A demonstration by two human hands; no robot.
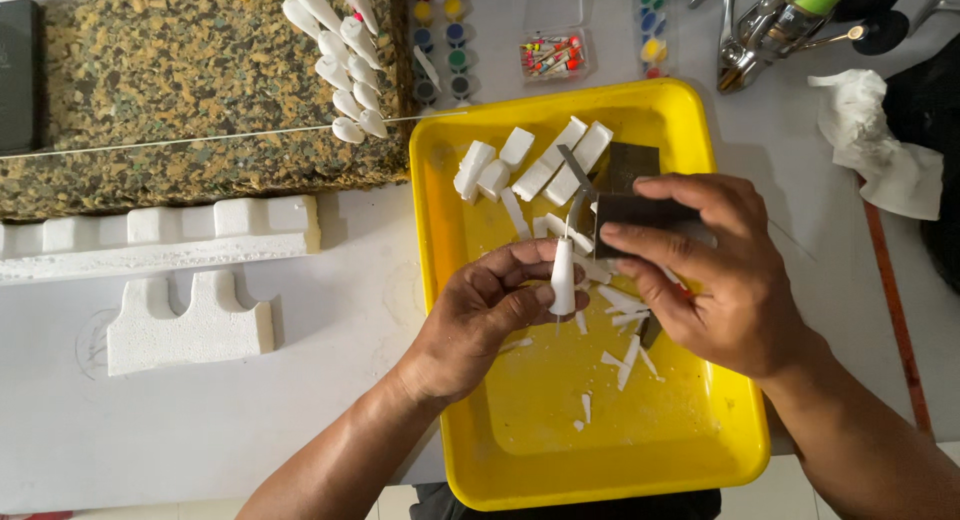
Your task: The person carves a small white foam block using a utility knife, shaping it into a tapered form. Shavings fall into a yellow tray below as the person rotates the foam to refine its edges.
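Fingers of the left hand [490, 315] are pinching a white tapered foam piece [563, 277] upright over the yellow tray [450, 280] (shavings below), while the right hand [715, 270] is gripping a dark sanding block [640, 220] against it.

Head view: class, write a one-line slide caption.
Over a yellow tray, the left hand holds a white foam float against the right hand's dark sanding block.

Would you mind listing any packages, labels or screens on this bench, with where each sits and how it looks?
Clear box of pins: top centre, above the yellow tray; small, rectangular, pins with red, orange and yellow heads.
Paint pot strips: either side of it; round pots, red, yellow, blue, green, dark.
Dark flat slab: top left edge; possibly a screen, unclear.
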